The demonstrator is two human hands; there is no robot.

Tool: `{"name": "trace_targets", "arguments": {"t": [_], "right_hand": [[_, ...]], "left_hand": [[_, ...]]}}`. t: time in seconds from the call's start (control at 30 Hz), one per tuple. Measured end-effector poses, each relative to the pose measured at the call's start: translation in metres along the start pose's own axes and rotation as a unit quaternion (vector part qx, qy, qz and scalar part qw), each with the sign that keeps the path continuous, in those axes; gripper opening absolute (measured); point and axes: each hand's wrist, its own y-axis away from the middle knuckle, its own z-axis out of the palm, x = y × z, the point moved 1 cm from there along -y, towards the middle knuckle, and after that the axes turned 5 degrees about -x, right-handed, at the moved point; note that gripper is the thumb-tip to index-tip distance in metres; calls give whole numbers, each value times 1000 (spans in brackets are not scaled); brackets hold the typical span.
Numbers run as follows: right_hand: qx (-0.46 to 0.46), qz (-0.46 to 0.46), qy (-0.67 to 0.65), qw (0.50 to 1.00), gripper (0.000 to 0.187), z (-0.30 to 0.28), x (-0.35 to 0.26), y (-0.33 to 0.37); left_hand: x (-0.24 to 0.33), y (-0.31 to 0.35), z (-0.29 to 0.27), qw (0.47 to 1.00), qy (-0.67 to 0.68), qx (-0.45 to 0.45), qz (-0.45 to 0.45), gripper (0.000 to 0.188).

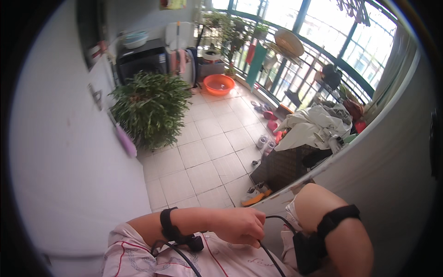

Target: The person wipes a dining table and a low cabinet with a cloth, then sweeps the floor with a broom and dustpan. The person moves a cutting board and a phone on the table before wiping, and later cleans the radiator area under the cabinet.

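Note:
My left hand [240,226] is held across my chest, fingers curled around a thin black cable [272,261] that loops down over my light patterned shirt [138,258]. A black strap [168,225] with a small black unit circles that forearm. My right arm rises at the lower right, wearing a black band [339,216] with a black box [307,253] hanging from it. My right hand [310,193] is bent away against the edge of the white wall [392,157]; its fingers are hidden.
A tiled balcony floor [207,152] stretches ahead. A bushy green potted plant [150,108] stands at the left wall, an orange basin [218,84] farther back, a pile of laundry [314,127] on a dark basket at right, and shoes along the window railing.

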Motion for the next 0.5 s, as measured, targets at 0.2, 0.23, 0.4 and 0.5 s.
{"name": "trace_targets", "arguments": {"t": [0.2,0.23,0.4,0.5], "right_hand": [[309,129,-9,942,19,-115,152,208],[501,279,115,811,22,-96,194,265],[423,881,36,211,38,150,384,501],[314,869,-208,321,43,335,389,492]], "left_hand": [[-45,73,-137,998,52,-18,-36,34],[-62,86,-156,996,59,-18,-60,38],[-200,148,-223,954,57,51,-290,39],[-300,213,-256,906,35,134,-400,36]]}}
